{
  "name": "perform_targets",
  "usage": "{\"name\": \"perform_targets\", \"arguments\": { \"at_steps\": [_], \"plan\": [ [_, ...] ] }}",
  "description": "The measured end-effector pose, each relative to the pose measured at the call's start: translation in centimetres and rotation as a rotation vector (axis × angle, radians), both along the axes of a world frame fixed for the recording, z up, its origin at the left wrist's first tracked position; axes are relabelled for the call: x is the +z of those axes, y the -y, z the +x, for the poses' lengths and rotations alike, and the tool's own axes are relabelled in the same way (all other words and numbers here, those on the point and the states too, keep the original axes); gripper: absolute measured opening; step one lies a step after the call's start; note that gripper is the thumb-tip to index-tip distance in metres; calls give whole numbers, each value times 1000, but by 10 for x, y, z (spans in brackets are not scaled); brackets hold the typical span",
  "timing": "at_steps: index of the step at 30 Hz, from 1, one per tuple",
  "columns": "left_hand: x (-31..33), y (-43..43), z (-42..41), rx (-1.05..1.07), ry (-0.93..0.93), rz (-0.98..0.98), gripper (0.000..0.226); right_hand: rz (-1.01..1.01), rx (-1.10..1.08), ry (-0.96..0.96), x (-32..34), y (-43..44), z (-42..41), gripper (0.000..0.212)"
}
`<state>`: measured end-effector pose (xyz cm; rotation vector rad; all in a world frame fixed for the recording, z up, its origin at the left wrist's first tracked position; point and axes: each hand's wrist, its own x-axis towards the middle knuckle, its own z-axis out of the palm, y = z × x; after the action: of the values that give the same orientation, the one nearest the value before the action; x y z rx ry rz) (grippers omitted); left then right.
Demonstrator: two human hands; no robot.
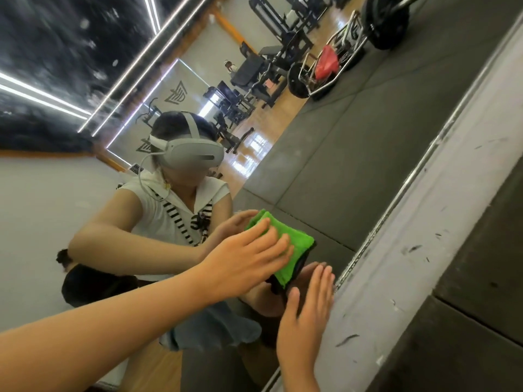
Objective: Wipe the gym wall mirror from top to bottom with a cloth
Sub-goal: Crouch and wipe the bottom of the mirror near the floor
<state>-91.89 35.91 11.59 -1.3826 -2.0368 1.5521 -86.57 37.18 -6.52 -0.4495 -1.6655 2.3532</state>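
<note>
- Your right hand [304,315] is nearest: fingers straight and flat on the glass, holding nothing, its fingertips just beside the bottom edge strip [409,181].
- Your left hand [246,256] reaches further in, fingers spread and pressing the green cloth [297,250] against the mirror [353,137]. Its thumb is hidden, so I can't tell whether it grips.
- The cloth is a folded, roughly square pad with no clear long axis. It sits low on the mirror, near that strip.
- Judged from this, the remaining glass lies between cloth and strip, so your left hand leads.
</note>
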Motion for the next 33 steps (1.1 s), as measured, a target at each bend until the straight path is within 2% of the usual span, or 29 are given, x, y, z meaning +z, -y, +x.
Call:
{"name": "perform_targets", "arguments": {
  "at_steps": [3, 7, 9, 12, 16, 18, 20, 22, 23, 24, 27, 29, 31, 33],
  "plan": [
    [-6, 4, 1, 152, 91, -32, 50, 1, -69, -25, 9, -9, -23, 64],
    [5, -2, -9, 110, 184, -213, 55, -42, -148, -33, 18, -11, -39, 63],
    [7, -3, -11, 114, 182, -237, 57, -79, -155, -14, 20, -8, -39, 63],
    [15, -8, -16, 75, 117, -209, 52, -147, -168, 27, 26, -7, -41, 65],
    [45, -25, -39, 32, -121, -67, 51, -185, -180, 71, 32, -7, -45, 65],
    [40, -23, -36, 34, -171, -6, 52, -185, -187, 82, 34, -7, -44, 66],
    [27, -15, -23, 42, -48, -60, 55, -171, -194, 89, 36, -7, -45, 69],
    [31, -10, -14, 55, 108, -206, 58, -136, -213, 88, 37, -8, -45, 68],
    [42, -11, -16, 39, 117, -236, 58, -127, -217, 87, 37, -8, -46, 68],
    [55, -14, -22, 23, 76, -202, 57, -126, -215, 87, 36, -7, -46, 68],
    [102, -29, -40, 56, -221, 104, 46, -116, -190, 96, 35, -8, -44, 70],
    [108, -30, -35, 76, -312, 230, 44, -109, -173, 95, 34, -9, -44, 72],
    [91, -20, -20, 95, -196, 165, 46, -109, -146, 104, 32, -9, -45, 73],
    [90, -7, -5, 136, -32, -25, 48, -108, -122, 107, 32, -9, -43, 73]
  ]
}}
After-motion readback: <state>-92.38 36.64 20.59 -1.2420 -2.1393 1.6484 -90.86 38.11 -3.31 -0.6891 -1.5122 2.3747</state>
